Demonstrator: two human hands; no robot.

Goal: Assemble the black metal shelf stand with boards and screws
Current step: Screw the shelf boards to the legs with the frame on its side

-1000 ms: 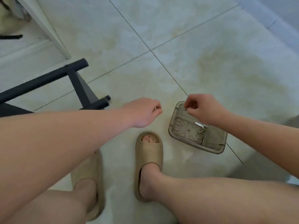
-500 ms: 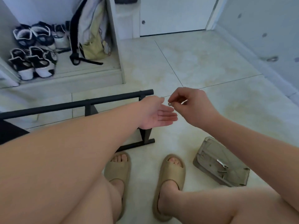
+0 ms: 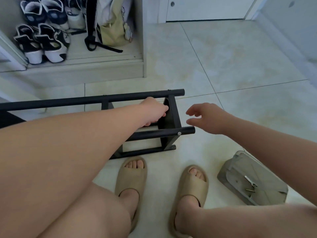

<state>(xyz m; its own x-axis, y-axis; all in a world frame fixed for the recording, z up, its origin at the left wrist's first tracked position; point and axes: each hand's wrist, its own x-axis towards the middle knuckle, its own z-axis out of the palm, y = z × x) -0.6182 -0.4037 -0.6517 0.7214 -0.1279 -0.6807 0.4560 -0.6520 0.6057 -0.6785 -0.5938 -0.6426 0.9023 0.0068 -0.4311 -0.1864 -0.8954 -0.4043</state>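
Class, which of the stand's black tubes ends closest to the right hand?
The nearer tube with the silver screw head; its end lies just under the right hand.

The black metal shelf stand (image 3: 169,122) rests on the floor from centre toward nine o'clock, its rails level. Loose screws (image 3: 250,185) lie in a grey tray (image 3: 269,170) at four o'clock.

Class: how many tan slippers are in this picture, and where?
2. One slipper is worn beside the black stand; the other slipper is worn next to the grey tray. None looks hidden.
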